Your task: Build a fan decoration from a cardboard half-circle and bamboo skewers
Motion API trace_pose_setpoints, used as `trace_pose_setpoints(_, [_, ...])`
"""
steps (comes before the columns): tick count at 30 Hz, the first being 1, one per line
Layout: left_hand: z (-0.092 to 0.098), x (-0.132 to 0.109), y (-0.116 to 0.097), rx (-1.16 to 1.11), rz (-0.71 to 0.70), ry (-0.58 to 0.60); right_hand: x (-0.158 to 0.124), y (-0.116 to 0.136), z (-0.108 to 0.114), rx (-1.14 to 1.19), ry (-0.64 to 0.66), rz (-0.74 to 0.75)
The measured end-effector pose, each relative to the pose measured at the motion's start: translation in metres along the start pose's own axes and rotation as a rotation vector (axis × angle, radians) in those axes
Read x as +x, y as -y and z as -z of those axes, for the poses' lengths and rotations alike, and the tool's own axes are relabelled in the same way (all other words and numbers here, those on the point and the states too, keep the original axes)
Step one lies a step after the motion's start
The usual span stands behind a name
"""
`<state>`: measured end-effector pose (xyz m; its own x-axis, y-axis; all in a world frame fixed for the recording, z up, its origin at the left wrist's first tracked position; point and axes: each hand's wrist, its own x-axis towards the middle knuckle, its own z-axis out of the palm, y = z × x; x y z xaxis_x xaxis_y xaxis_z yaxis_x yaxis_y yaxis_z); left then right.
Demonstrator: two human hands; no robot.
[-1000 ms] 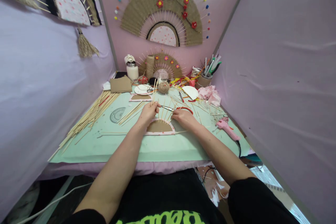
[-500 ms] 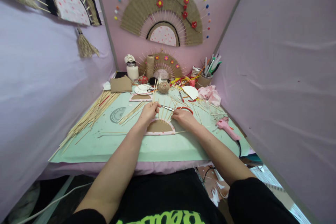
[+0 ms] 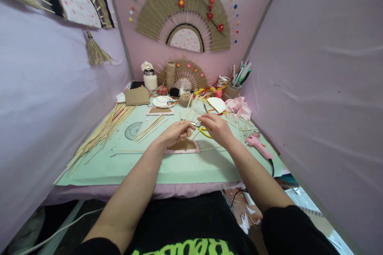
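Observation:
My left hand (image 3: 178, 131) is closed just above a half-circle of cardboard (image 3: 181, 146) with a pink-and-white border. Thin wooden sticks (image 3: 188, 108) rise from its fingers. More sticks fan out from the cardboard's curved edge, partly covered by this hand. To the right, my right hand (image 3: 216, 128) is raised a little with its fingertips pinched together. Whatever lies in that pinch is too small to make out among the sticks. Pliers (image 3: 205, 133) with yellow-and-red handles lie between and behind the hands, partly hidden.
A pile of long sticks (image 3: 98, 133) lies at the left, near a clear protractor (image 3: 133, 130) and a smaller bundle of sticks (image 3: 149, 128). A pink glue gun (image 3: 259, 146) rests at the right. Behind are a twine ball (image 3: 186, 99) and a second cardboard half-circle (image 3: 160, 110).
My left hand has moved right, over the cardboard piece, and its sticks have shifted right too. My right hand has lifted off the cardboard's edge, up and to the right, uncovering more of the pliers' handles.

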<state>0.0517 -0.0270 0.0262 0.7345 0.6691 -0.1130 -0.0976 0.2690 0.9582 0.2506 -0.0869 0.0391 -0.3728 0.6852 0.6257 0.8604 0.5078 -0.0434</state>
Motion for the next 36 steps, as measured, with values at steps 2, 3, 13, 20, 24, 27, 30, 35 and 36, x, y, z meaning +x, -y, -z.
trace_pose_setpoints(2, [-0.002, -0.003, 0.001, -0.019, 0.076, 0.14, 0.003, 0.008, 0.003, -0.01, -0.059, 0.054])
trace_pose_setpoints(3, [-0.003, -0.004, 0.001, -0.028, 0.107, 0.19, 0.005, 0.012, 0.003, -0.026, -0.071, 0.08])
trace_pose_setpoints(13, [-0.004, -0.012, -0.003, -0.041, 0.181, 0.323, 0.002, 0.006, -0.002, -0.055, -0.105, 0.274])
trace_pose_setpoints(20, [-0.003, -0.01, -0.002, 0.003, 0.209, 0.294, 0.003, 0.003, 0.004, -0.077, 0.032, 0.269])
trace_pose_setpoints(24, [-0.001, -0.001, 0.0, 0.055, 0.12, -0.075, -0.004, -0.01, 0.004, -0.107, 0.119, 0.169])
trace_pose_setpoints(27, [0.008, 0.007, 0.0, 0.015, -0.123, -0.544, -0.015, -0.027, 0.002, -0.129, 0.234, 0.05])
trace_pose_setpoints(30, [0.015, 0.01, -0.003, -0.089, -0.183, -0.608, -0.025, -0.039, -0.001, -0.12, 0.369, -0.03])
trace_pose_setpoints(35, [0.016, 0.008, -0.002, -0.109, -0.16, -0.555, -0.031, -0.041, -0.004, -0.147, 0.477, -0.107])
trace_pose_setpoints(36, [0.016, 0.008, -0.002, -0.108, -0.16, -0.554, -0.031, -0.041, -0.005, -0.144, 0.489, -0.115])
